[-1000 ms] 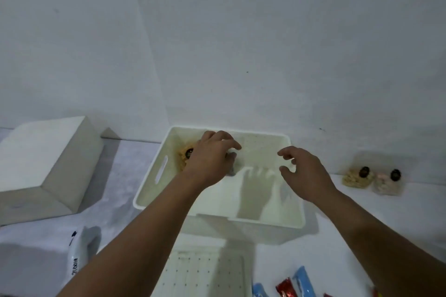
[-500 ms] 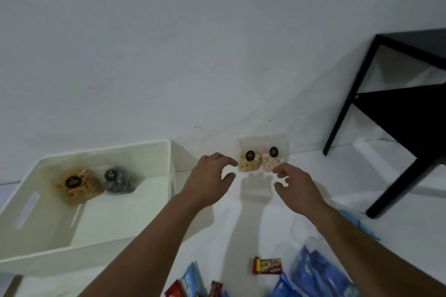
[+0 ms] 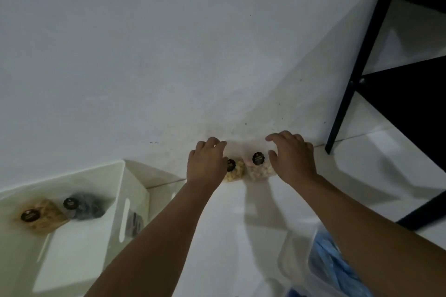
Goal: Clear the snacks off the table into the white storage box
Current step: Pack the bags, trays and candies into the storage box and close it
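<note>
Two clear snack packs with round black labels lean against the wall on the white table: a yellow one (image 3: pixel 236 171) and a pink one (image 3: pixel 258 169). My left hand (image 3: pixel 206 164) hovers with curved fingers over the yellow pack's left side and hides part of it. My right hand (image 3: pixel 292 157) is spread just right of the pink pack, thumb close to it. Neither hand plainly grips a pack. The white storage box (image 3: pixel 131 183) stands at the left, holding a brown snack pack (image 3: pixel 42 218) and a dark snack pack (image 3: pixel 84 207).
A black table frame (image 3: pixel 350 84) stands at the right by the wall. A clear bag of blue wrapped snacks (image 3: pixel 333 267) lies at the bottom right under my right forearm. The wall rises directly behind the two packs.
The view has swung right, away from the box. Both hands left the box and moved across to the two packs at the wall, closing in on either side of them.
</note>
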